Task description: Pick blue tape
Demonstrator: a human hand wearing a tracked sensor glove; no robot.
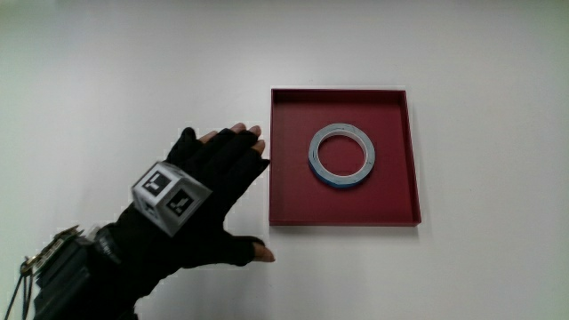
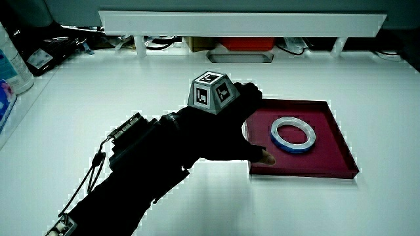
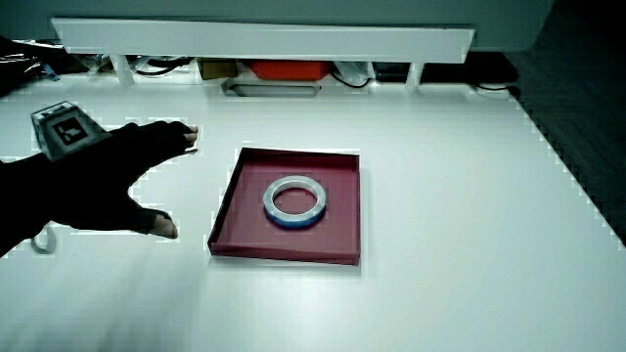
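A roll of blue tape [image 1: 342,156] lies flat in the middle of a shallow dark red tray [image 1: 289,191]; both side views show the tape [image 2: 293,134] [image 3: 295,201] in the tray [image 2: 328,164] [image 3: 235,230]. The hand [image 1: 209,191] in its black glove hovers over the white table just beside the tray's edge, apart from the tape. Its fingers are spread, the thumb held away from them, and it holds nothing. The patterned cube [image 1: 169,196] sits on its back. In both side views the hand [image 2: 216,131] [image 3: 117,176] is beside the tray.
A low white partition [image 2: 243,23] runs along the table's edge farthest from the person, with cables and a red box under it. Bottles [image 2: 10,65] stand at the table's edge in a side view. A dark device [image 1: 53,267] is strapped on the forearm.
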